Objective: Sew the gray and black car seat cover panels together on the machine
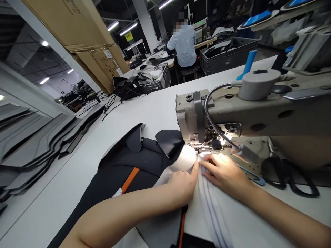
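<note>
A dark fabric cover (147,158) with an orange strip (130,179) lies on the table, and its white backing (170,168) runs under the head of a grey sewing machine (219,113). Pressed onto that backing is my left hand (182,184), its index finger pointing at the lit needle area and its other fingers curled; the thumb is hidden. My right hand (224,172) holds the edge of a white strip with blue lines (210,206), close by the presser foot. The two hands nearly meet there. The strip hangs toward me.
Black scissors (287,175) and a light-blue tool (252,175) lie right of my right hand. Stacked grey panels (38,144) line the left. Dark pieces (134,82) are heaped behind the table. A person in a light-blue shirt (184,44) sits farther back near a grey crate (227,58).
</note>
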The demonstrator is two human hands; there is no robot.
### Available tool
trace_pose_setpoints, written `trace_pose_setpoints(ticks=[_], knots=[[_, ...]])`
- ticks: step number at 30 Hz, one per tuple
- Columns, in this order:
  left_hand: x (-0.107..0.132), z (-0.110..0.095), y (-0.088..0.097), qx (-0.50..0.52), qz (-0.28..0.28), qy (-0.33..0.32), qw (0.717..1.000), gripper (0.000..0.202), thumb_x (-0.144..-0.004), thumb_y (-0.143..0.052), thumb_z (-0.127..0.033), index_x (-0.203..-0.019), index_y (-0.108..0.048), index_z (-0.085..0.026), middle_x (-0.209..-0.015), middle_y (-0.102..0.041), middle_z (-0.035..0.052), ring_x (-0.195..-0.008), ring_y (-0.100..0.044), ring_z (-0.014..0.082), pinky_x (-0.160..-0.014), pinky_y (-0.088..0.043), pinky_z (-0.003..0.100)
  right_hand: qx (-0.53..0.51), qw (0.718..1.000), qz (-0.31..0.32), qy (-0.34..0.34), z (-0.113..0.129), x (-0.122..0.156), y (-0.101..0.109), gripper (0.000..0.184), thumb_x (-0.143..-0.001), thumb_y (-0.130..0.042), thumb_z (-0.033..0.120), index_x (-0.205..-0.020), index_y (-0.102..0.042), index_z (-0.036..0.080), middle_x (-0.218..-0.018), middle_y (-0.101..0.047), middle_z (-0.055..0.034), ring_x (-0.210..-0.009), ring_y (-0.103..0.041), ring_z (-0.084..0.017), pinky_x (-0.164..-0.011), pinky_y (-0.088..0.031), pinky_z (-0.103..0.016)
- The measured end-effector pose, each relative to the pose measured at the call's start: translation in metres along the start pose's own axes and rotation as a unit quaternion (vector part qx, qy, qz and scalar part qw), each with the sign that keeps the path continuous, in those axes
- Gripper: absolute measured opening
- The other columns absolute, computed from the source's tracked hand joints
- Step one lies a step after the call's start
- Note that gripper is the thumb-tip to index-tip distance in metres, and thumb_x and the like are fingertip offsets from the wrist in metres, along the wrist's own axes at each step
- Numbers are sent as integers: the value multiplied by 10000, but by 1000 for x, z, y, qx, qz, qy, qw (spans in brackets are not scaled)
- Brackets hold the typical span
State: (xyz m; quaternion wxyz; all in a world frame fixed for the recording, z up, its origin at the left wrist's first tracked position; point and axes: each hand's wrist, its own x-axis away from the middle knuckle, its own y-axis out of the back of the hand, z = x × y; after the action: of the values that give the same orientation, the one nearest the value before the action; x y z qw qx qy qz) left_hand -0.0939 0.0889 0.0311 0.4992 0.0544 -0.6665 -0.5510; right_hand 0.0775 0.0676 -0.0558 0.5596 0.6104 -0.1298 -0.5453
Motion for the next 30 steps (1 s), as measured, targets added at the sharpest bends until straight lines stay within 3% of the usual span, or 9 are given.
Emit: trace_pose_setpoints(ticks=[3, 6, 10, 13, 17, 20, 23, 27, 30], knots=[[3, 13, 11, 58, 26, -37, 997, 817, -780, -465, -168, -1474, -43, -81, -886, -671, 150, -762, -652, 293, -575, -470, 318, 32, 999, 6, -6, -2, -2, -2, 258, -918, -453, 318, -1039, -616, 158, -914, -604, -92, -802, -548, -220, -673, -412, -339], [4, 31, 16, 202, 17, -98, 974, 791, -778, -424, -188, -1484, -70, -144, -982, -660, 111, -818, -627, 239, -639, -470, 287, 62, 998, 0, -23, -2, -1, -6, 265, -932, -437, 313, -1030, -623, 153, -853, -603, -84, -758, -536, -207, -660, -386, -329], [3, 45, 11, 360, -3, -155, 920, 809, -748, -392, -144, -1488, -67, -170, -868, -619, 16, -649, -536, 131, -576, -421, 215, 89, 994, 27, -56, -1, -2, -7, 449, -879, -505, 445, -1198, -557, 134, -1052, -607, -118, -870, -547, -250, -677, -386, -345], [3, 41, 7, 352, -5, -136, 926, 817, -737, -409, -171, -1487, -85, -175, -696, -546, -22, -554, -473, 122, -496, -351, 200, 90, 992, 48, -74, 2, -3, -2, 527, -837, -537, 490, -1221, -548, 129, -1104, -606, -123, -943, -538, -275, -690, -387, -349], [1, 27, 4, 231, -28, -89, 968, 803, -740, -409, -226, -1482, -110, -147, -749, -595, 46, -651, -555, 200, -523, -354, 245, 87, 992, 56, -76, 5, -4, 1, 552, -811, -562, 486, -1223, -554, 120, -1142, -602, -126, -976, -528, -271, -732, -388, -351], [1, 26, 3, 225, -37, -91, 969, 836, -725, -420, -221, -1487, -83, -152, -754, -589, 50, -659, -550, 212, -538, -357, 258, 90, 992, 47, -79, 6, -3, 2, 557, -794, -582, 482, -1228, -555, 133, -1199, -583, -116, -1010, -518, -273, -761, -387, -362], [3, 36, 6, 338, -23, -130, 932, 840, -718, -437, -184, -1488, -102, -192, -635, -486, -28, -524, -450, 140, -499, -339, 228, 87, 992, 48, -79, 6, -3, 2, 523, -786, -587, 478, -1202, -576, 161, -1188, -593, -99, -1011, -524, -268, -755, -384, -363], [7, 46, 12, 513, 78, -166, 838, 835, -731, -379, -123, -1489, -41, -213, -495, -314, -95, -355, -286, 89, -388, -276, 192, 89, 992, 40, -75, 12, -7, -1, 520, -785, -584, 492, -1175, -598, 148, -1156, -622, -104, -974, -544, -270, -738, -379, -371], [5, 41, 16, 480, 85, -141, 862, 880, -719, -406, -124, -1486, 19, -202, -500, -361, -89, -362, -345, 100, -384, -303, 196, 88, 993, 15, -73, 14, -10, -5, 561, -807, -572, 493, -1199, -573, 91, -1185, -619, -131, -989, -552, -274, -750, -378, -379]])
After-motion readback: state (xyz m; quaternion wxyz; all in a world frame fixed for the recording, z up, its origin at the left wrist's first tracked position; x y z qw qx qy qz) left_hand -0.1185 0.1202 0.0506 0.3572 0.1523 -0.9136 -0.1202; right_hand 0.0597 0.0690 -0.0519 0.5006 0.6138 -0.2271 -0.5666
